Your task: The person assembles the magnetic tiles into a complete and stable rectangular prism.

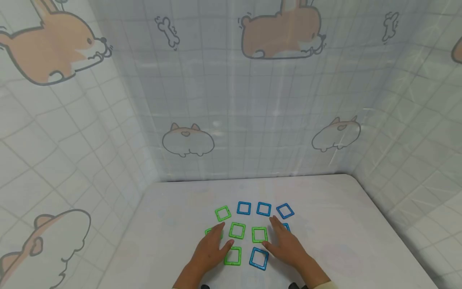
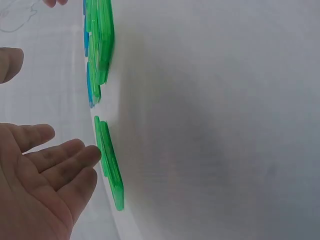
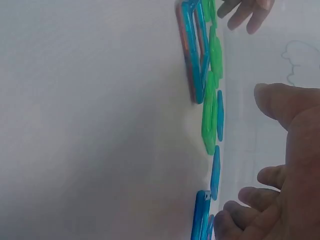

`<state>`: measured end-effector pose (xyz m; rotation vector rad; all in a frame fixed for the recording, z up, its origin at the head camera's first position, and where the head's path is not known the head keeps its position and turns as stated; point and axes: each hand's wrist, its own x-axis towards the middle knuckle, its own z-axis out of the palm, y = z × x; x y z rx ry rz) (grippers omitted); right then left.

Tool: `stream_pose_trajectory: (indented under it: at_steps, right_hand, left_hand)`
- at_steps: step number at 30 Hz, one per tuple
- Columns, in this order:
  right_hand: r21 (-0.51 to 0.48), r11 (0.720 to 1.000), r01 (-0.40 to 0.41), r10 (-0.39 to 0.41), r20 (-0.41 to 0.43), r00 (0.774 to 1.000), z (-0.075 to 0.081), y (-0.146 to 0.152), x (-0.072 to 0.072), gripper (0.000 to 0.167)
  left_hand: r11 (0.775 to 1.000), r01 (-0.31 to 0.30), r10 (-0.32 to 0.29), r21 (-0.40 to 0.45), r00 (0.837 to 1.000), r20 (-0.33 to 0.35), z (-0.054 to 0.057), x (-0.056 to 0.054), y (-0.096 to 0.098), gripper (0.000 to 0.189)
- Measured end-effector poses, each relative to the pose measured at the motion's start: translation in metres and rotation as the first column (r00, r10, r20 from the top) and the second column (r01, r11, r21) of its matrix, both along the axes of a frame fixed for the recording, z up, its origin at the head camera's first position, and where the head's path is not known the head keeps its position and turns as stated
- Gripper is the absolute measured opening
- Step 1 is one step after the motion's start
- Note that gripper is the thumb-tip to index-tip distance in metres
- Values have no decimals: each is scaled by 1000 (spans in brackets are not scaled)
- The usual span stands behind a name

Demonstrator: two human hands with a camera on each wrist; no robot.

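My left hand is over the left side of a group of square plastic frames, fingers loosely extended and holding nothing. It partly covers a green frame; its thumb overlaps another green frame at the front. In the left wrist view the fingertips are close to a green frame; contact is unclear. On the other side, my right hand spreads thumb and fingers with nothing between them. Beneath it a blue frame is partly hidden. Its thumb tip is near a green frame and a blue frame.
Farther back lie a green frame, several blue frames and a tilted blue one. Between the hands is another green frame. The white table meets a patterned curtain behind, with more curtain on both sides.
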<state>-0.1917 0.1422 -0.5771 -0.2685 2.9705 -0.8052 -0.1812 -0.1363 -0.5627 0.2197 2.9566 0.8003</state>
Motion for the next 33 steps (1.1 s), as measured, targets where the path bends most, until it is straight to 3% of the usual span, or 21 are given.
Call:
stream_pose_trajectory:
  at_steps: [9, 23, 33]
  right_hand:
    - [-28, 999, -30, 31, 35, 999, -2, -5, -3, 95]
    - [-23, 999, -42, 43, 54, 998, -2, -9, -6, 94]
    - [-16, 999, -33, 35, 86, 996, -2, -13, -8, 80]
  left_hand:
    - [1000, -17, 16, 21, 999, 50, 1, -6, 6, 67]
    - [1000, -5, 4, 15, 999, 48, 2, -9, 14, 67]
    - [1000, 11, -12, 18, 998, 54, 1, -11, 17, 65]
